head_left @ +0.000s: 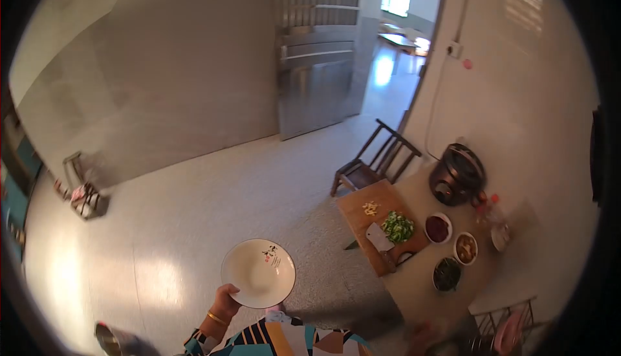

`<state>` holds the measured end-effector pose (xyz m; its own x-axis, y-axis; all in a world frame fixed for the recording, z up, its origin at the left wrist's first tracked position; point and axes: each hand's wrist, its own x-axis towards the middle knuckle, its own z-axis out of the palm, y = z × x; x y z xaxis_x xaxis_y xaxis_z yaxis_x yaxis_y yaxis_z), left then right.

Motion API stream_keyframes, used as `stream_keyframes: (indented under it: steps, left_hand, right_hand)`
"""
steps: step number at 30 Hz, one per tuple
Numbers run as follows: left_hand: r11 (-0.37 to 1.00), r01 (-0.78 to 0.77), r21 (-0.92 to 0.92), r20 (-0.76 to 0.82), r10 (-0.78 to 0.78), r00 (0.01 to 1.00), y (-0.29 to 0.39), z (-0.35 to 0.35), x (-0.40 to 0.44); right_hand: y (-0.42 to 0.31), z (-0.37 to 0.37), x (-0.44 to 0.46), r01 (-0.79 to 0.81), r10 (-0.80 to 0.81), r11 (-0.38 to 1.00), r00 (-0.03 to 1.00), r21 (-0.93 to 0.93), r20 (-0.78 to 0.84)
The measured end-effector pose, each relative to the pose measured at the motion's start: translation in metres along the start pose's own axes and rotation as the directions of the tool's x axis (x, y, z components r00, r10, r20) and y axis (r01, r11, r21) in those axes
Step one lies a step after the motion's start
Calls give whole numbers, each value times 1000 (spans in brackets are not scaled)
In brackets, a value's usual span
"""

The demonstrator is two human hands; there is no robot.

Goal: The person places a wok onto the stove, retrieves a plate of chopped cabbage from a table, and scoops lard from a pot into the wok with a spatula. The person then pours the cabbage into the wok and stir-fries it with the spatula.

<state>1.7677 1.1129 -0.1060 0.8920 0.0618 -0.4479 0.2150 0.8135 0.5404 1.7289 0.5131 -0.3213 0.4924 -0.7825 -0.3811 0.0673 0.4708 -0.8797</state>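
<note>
My left hand is closed on the rim of a wide, shallow white plate, with the thumb on its inner side. The plate has a dark rim line and a small plant-and-writing print, and nothing lies in it. A yellow bangle circles my left wrist. The plate is over the floor, left of the table. I cannot make out my right hand; a blurred reddish patch at the bottom edge is too smeared to name.
On the table, a wooden board bears chopped greens, pale pieces and a cleaver. Bowls of dark red, brown and green food stand beside it. Behind are a cooker and a chair.
</note>
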Motion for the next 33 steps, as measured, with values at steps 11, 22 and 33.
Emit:
stream_keyframes:
  steps: [11,22,33]
  left_hand:
    - [968,144,206,242,-193,951,69,13,44]
    - [810,303,501,434,-539,722,-65,55,-35]
    - [424,378,823,306,-891,334,-266,109,-180]
  right_hand:
    - [66,-32,-251,-179,345,508,939,-843,9]
    - [143,-250,-490,-450,282,693,889,-563,-362]
    - [163,-352,-550,-552,34,329,817,-766,-575]
